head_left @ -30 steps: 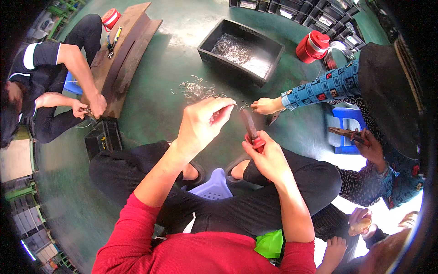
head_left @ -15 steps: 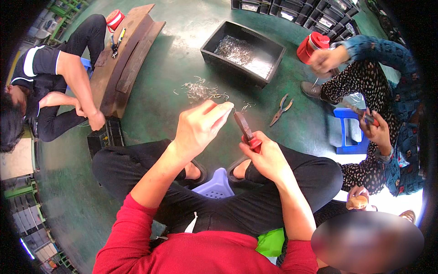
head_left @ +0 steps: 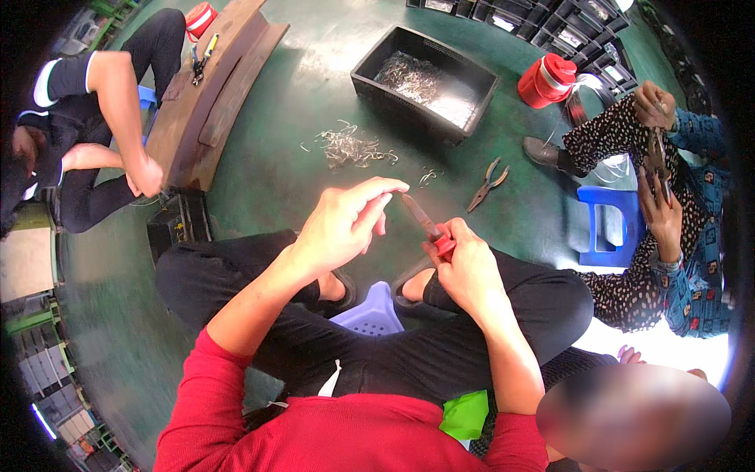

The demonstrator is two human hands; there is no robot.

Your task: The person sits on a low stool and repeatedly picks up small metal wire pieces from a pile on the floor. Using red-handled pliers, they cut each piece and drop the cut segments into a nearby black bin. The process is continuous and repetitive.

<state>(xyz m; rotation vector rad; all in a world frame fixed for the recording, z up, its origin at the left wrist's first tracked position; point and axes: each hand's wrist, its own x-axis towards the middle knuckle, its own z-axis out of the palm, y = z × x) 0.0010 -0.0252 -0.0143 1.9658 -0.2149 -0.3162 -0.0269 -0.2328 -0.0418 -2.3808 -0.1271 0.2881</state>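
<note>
Co-worker's hands point(head_left: 661, 216) closer together, floor pliers point(head_left: 485, 188) uncovered

Left hand point(head_left: 340, 223) forward, forefinger point(head_left: 384, 186) out — right hand point(head_left: 469, 266) lower, in a fist-like grip

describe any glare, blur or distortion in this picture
Head view: glare whitens the smooth green floor left of the black rectangular plastic bin; there too, the long brown beam looks bowed; same view, a blurred oval covers the lower right, while the red-handled metal pliers look fairly sharp.
</note>
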